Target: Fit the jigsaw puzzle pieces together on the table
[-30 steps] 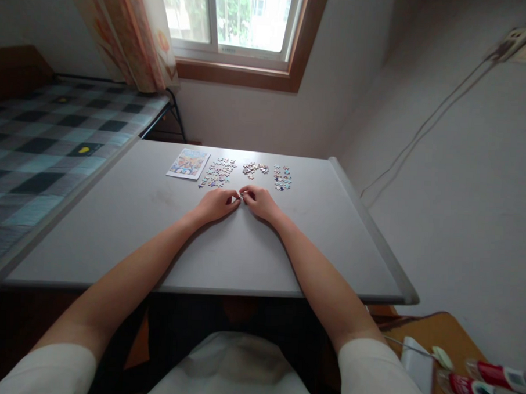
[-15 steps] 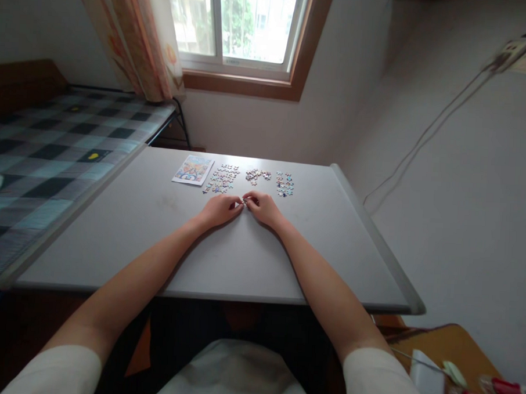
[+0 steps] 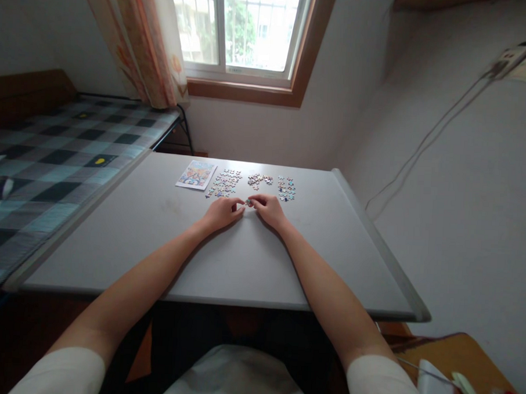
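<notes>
My left hand [image 3: 225,211] rests on the grey table [image 3: 243,260], its thumb and forefinger curled close to a small puzzle piece [image 3: 249,203]. That piece is pinched in the fingertips of my right hand [image 3: 266,209], just right of the left fingertips. Whether the left fingers also grip something is too small to tell. Beyond the hands lie loose puzzle pieces: spread rows [image 3: 225,182] on the left, a heap [image 3: 260,180] in the middle and a smaller group [image 3: 286,188] on the right. A colourful picture sheet [image 3: 196,175] lies left of the rows.
A bed with a checked cover [image 3: 100,140] stands along the left. Behind the table are a curtain [image 3: 143,46] and a window [image 3: 257,34]. A cable [image 3: 417,148] hangs on the right wall. A wooden stool [image 3: 465,351] at the lower right holds a white box and red-labelled bottles.
The view has shifted slightly, moving the scene down and right. My fingertips have parted a little, and the piece now shows more clearly at my right hand.
</notes>
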### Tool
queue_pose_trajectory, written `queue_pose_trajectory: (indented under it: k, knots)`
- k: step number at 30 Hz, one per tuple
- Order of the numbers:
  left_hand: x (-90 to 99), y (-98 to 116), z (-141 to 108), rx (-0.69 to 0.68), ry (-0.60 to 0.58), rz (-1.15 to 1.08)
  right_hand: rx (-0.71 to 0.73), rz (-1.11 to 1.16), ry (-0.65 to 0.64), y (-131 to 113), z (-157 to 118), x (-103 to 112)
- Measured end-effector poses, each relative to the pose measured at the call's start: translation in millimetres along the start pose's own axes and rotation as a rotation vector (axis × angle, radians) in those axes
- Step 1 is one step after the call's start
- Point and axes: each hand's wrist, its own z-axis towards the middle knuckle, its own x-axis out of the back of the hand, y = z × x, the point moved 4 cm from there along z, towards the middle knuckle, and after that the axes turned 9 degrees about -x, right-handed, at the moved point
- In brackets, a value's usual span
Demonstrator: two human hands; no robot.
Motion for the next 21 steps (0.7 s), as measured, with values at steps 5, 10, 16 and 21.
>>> queue_pose_trajectory:
  k: [5,10,16,21]
  knots:
    - [-1.6,-3,1,0.002,0.022,-0.013,-0.002,-0.035,0.003,-3,-2,1]
    - [0.2,1,0,-0.052,0.083,0.063,-0.01,-0.071,0.015,-5,-4,-1]
    - [2.9,7,-1,-0.1,0.147,0.069,-0.032,-0.113,0.0,-9,-5,-4]
    - [3.5,5,1,-0.115,0.157,0.045,-0.035,-0.139,-0.021,-12,-6,-4]
